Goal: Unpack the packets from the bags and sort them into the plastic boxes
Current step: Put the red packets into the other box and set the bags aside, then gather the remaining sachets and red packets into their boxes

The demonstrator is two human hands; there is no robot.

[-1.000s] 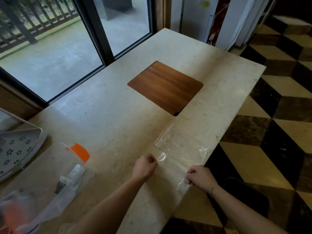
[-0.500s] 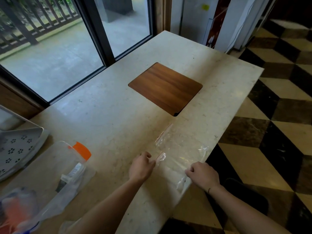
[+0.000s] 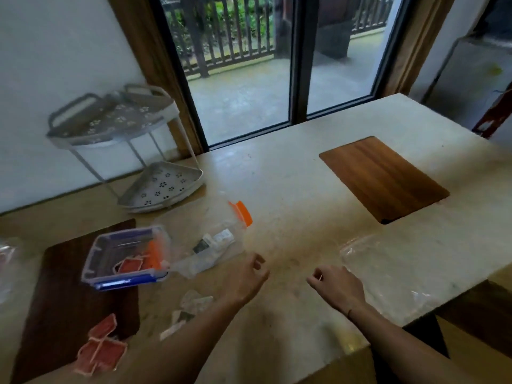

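An empty clear plastic bag (image 3: 388,267) lies flat near the counter's right front edge. My right hand (image 3: 336,286) hovers just left of it, fingers loosely curled, holding nothing. My left hand (image 3: 249,278) hangs over the counter middle, also loosely curled and empty. A clear box with blue clips (image 3: 124,259) holds red packets. Behind it lies a clear box with an orange clip (image 3: 221,231) holding white and dark packets. Red packets (image 3: 99,347) lie loose at the front left, and pale packets (image 3: 185,311) lie beside my left forearm.
A dark wooden board (image 3: 69,314) sits under the blue-clipped box. A second wooden board (image 3: 382,178) is set in the stone counter (image 3: 291,189) at the right. A white two-tier corner rack (image 3: 133,151) stands at the back left by the wall. Another clear bag (image 3: 5,259) shows at the left edge.
Both hands have let go of the clear bag, which now lies flat. My view has swung left, bringing the boxes, loose packets and rack into sight.
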